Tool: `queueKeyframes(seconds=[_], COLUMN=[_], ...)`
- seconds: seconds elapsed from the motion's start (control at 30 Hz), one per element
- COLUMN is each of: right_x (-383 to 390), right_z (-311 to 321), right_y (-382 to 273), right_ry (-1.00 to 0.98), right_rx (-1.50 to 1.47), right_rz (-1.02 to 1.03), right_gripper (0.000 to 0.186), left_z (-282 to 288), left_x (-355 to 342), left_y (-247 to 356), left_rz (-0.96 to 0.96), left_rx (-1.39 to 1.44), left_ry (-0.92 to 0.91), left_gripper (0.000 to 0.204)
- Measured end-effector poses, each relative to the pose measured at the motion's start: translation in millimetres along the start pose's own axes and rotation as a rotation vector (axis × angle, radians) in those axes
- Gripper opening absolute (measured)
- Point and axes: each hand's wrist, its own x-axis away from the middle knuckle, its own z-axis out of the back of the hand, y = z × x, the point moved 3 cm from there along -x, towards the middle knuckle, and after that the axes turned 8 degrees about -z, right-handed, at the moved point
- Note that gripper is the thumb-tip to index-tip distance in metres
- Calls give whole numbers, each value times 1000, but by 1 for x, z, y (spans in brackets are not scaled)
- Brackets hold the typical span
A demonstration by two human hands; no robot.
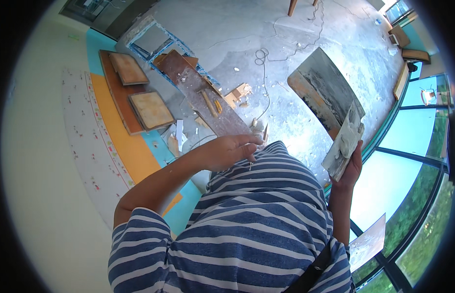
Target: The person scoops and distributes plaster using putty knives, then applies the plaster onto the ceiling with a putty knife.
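my right hand (352,168) is closed around the lower edge of a plaster-smeared board (344,144), which stands tilted out to my right, level with my chest; grey-white plaster is caked on its face. a larger flat trowel blade (323,90), streaked grey with a rusty edge, rises just above and behind the board; i cannot tell whether they touch. my left hand (232,150) is loosely curled, fingers bent, against my striped shirt (257,215); whether it pinches anything i cannot tell. below lies a concrete floor (237,29) littered with debris, a long plank (203,95) bearing hand tools, a blue metal frame (154,41), and wooden panels (139,93) along the wall.
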Motion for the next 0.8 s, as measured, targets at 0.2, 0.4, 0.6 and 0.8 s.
queueKeyframes(seconds=[0.2,0.4,0.6,0.8], right_x=[0,-1,-2,0], right_z=[-9,1,-9,-9], right_y=[4,3,2,1], right_ry=[162,94,158,40], right_rx=[8,37,22,-95], right_rz=[38,29,28,-86], right_gripper=[46,50,47,53], left_z=[9,13,31,21], left_x=[4,-1,-10,-19], left_y=[7,7,21,78], left_rz=[-78,-77,-96,-798], left_rx=[-48,-40,407,-38], left_ry=[10,-9,106,266], left_gripper=[56,55,45,21])
